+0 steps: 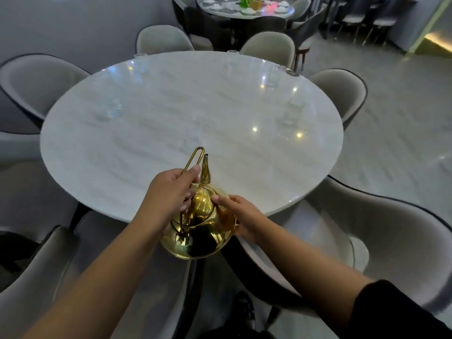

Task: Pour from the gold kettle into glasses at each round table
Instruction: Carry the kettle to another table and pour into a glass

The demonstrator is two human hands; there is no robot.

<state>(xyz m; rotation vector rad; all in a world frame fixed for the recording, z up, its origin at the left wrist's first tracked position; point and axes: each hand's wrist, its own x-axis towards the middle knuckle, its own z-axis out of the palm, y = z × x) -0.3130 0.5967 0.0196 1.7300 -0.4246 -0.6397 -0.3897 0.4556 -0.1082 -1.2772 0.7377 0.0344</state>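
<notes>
Kettle: gold kettle point(200, 231) held in the air over the near rim of the round table point(146, 118); body tilted; spout point(205, 170) pointing away toward the table's middle; lid point(203, 201) on.
Left hand: left hand point(168, 194) grips the wire handle point(194, 157); fingers curled round it and pressed together; thumb laid along the wire.
Right hand: right hand point(241, 216) rests against the kettle's right side; fingers appear straight and close together, one tip at the lid's edge; blur makes this hard to confirm.
Glasses: clear glasses point(272, 77) stand toward the table's far and side edges, well apart from the kettle; smeared by motion; contents cannot be told.
Surroundings: grey chairs point(266, 45) ring the table; a second table point(244, 11) set with dishes stands behind; black sleeve point(396, 311) on the right arm.
</notes>
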